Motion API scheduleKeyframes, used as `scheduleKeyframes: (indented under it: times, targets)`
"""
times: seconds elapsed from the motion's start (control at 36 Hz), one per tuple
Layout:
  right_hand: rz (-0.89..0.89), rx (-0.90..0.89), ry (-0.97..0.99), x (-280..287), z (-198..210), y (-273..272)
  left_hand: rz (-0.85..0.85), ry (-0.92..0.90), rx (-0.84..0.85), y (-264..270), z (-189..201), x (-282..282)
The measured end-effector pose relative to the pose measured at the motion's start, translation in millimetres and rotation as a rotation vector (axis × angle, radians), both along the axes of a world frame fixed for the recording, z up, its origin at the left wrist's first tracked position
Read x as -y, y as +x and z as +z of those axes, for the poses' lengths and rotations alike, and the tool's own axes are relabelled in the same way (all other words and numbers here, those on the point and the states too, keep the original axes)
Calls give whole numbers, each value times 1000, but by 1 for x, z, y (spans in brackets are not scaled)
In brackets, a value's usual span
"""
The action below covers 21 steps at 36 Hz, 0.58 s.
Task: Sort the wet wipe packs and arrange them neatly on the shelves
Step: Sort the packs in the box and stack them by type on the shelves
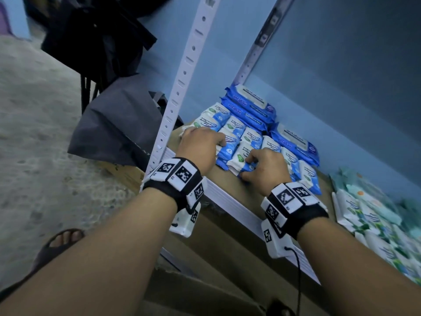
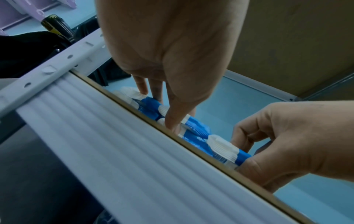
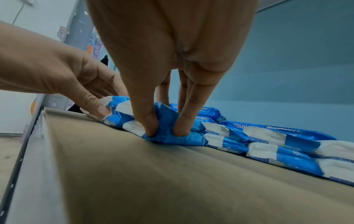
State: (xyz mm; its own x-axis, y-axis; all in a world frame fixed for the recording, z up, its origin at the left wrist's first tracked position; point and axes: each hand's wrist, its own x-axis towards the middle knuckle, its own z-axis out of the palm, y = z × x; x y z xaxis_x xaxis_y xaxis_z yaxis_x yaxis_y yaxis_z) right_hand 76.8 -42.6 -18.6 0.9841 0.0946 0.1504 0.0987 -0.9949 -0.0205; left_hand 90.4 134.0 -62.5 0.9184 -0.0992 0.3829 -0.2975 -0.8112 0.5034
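Reaching over the white ribbed metal front edge (image 1: 230, 199) of the brown board shelf (image 3: 134, 174), both hands work at the nearest row of small blue-and-white wet wipe packs (image 1: 239, 142). The right hand (image 1: 265, 168) pinches the crumpled blue end of one small pack (image 3: 168, 133) between thumb and fingers, close to the shelf's front edge. Just left of it, the left hand (image 1: 200, 144) lies with curled fingers on the neighbouring packs near the shelf's left front corner, its thumb pressing a pack's end. Behind these rows, toward the back edge, larger dark blue flat packs (image 1: 252, 106) are stacked. Further right along the shelf lie white and green packs (image 1: 373, 224). A white perforated upright post (image 1: 182, 83) stands at the left front corner.
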Motion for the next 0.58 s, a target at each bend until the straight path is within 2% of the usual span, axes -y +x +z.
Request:
scheduleKeyframes:
  times: [0.25, 0.39, 0.58]
  targets:
    - [8, -57, -1, 2, 7, -11, -31, 106, -1, -12, 7, 1]
    - [31, -147, -49, 6, 9, -35, -101, 266, -38, -22, 7, -4]
    - [96, -119, 78, 19, 9, -83, -141, 366, 65, -54, 4, -7]
